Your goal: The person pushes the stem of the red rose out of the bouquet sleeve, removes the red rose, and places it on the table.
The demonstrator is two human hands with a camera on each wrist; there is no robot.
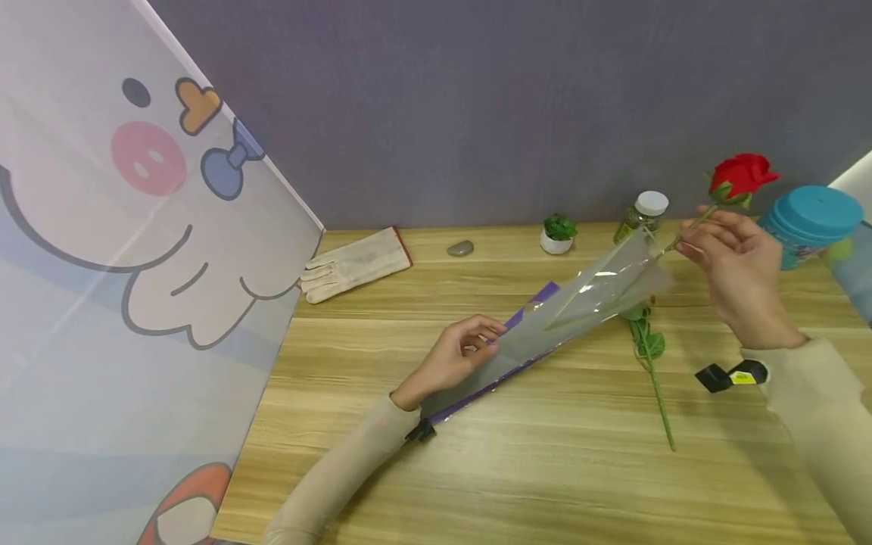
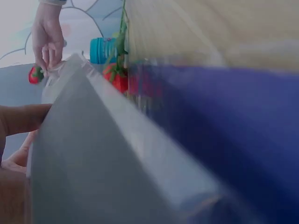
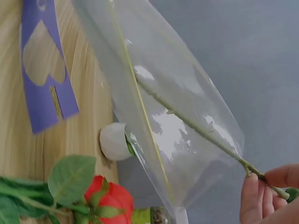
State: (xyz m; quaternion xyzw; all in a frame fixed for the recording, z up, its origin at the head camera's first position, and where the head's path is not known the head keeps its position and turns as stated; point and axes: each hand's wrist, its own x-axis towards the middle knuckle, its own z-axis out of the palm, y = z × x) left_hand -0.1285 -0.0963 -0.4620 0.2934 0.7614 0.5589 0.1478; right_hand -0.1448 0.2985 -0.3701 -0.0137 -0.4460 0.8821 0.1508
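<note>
My left hand (image 1: 450,357) pinches the edge of a clear flower sleeve (image 1: 538,341) with a frosted grey lower part, slanting up to the right above the table. Thumb and fingertips of my right hand (image 1: 742,269) pinch the stem of a red artificial rose (image 1: 741,178), just below the bloom. In the right wrist view, its stem (image 3: 201,130) runs down inside the sleeve's open end. A second rose (image 1: 652,378) lies on the table; its red bloom (image 3: 117,203) shows in the right wrist view. Beneath the sleeve lies a purple piece with a heart-shaped cutout (image 3: 35,93), partly hidden.
Along the back of the wooden table (image 1: 545,484) are a work glove (image 1: 361,265), a grey stone (image 1: 460,248), a small potted plant (image 1: 558,235) and a white-lidded jar (image 1: 647,212). A blue-lidded tub (image 1: 811,223) stands at the right. A grey wall rises behind.
</note>
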